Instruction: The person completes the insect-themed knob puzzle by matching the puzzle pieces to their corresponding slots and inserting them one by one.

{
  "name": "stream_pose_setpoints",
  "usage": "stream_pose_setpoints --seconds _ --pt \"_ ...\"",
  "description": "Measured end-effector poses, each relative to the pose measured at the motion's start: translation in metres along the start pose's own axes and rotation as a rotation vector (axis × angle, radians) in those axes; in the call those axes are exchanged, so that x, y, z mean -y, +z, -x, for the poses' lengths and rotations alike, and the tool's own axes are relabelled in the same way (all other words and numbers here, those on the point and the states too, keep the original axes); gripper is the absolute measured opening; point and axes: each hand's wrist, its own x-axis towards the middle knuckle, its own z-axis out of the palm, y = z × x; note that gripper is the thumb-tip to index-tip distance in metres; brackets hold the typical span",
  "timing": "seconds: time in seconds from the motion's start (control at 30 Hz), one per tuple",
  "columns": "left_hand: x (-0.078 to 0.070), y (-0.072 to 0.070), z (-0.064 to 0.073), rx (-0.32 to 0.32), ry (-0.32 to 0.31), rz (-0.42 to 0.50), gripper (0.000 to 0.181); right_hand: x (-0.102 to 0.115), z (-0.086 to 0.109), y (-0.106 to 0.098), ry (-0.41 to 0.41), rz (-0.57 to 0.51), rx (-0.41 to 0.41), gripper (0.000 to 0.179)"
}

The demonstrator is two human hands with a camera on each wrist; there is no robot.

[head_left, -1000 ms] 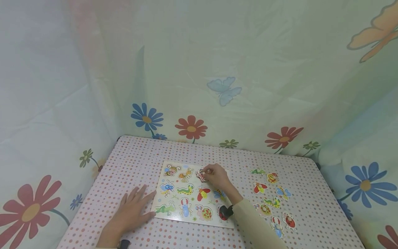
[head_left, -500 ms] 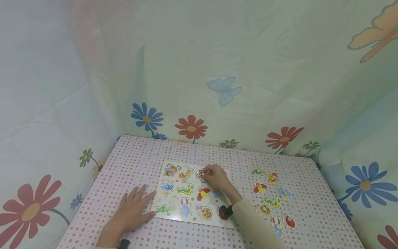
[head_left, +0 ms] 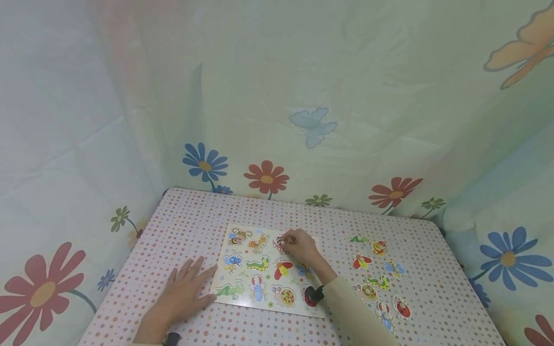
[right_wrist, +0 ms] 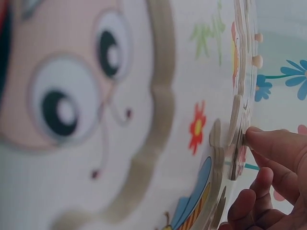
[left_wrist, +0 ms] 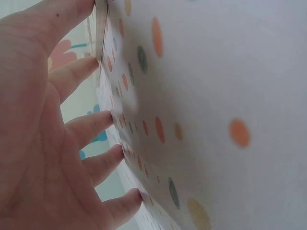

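A wooden insect puzzle board (head_left: 298, 307) lies flat on the table. My right hand (head_left: 301, 246) pinches the knob of a red-and-dark striped puzzle piece (head_left: 278, 245) at the top row's right-hand part. Seen from the right wrist, this puzzle piece (right_wrist: 238, 155) sits tilted close against the board face, thumb and fingertip at its knob. My left hand (head_left: 182, 288) rests on the table with fingers spread, thumb and forefinger right at the board's left edge. In the left wrist view, the left hand's fingertips (left_wrist: 132, 194) meet the dotted cloth.
Right of the board lie several loose insect pieces, among them a ladybird (head_left: 403, 308), a caterpillar (head_left: 378, 282) and a grasshopper (head_left: 358, 239). Two wooden knobs (right_wrist: 257, 61) stand up from the board beyond the held piece. A printed curtain (head_left: 259, 96) hangs behind the dotted table (head_left: 190, 211).
The striped piece has shifted slightly under the right fingertips, showing a different part of its pattern. Both hands stay in nearly the same place, and the left hand remains flat beside the board.
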Motion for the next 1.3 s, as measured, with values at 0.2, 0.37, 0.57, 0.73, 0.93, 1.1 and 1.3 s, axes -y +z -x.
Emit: stream_pose_setpoints --seconds 0.2,0.37,0.57,0.73,0.93,1.1,1.3 --pt "-0.0005 -0.0008 0.0006 -0.003 0.002 0.000 0.070 -0.0017 -0.0008 0.0014 0.004 0.015 -0.005 0.008" --pt "-0.0005 -0.0003 -0.0001 0.000 -0.001 0.002 0.070 -0.0017 -0.0011 0.0016 0.016 0.025 -0.006 0.006" --pt "-0.0002 0.0009 -0.0002 -0.007 0.001 -0.011 0.070 -0.0009 0.0001 0.0006 0.009 0.026 -0.003 0.005" --pt "0.0000 0.0014 0.0000 -0.008 0.001 -0.010 0.070 -0.0006 0.0013 0.0003 -0.004 0.032 -0.001 0.005" --pt "-0.0004 0.0009 0.0001 -0.011 0.006 -0.002 0.070 -0.0002 0.0012 -0.0008 -0.005 0.038 0.000 0.005" --pt "-0.0004 0.0008 0.0004 -0.010 0.006 0.002 0.070 0.0005 0.0009 -0.0010 -0.004 0.039 0.002 0.006" --pt "-0.0026 -0.0019 0.0018 0.004 -0.007 0.012 0.070 0.0003 0.0009 -0.0026 0.002 -0.009 0.009 0.010"
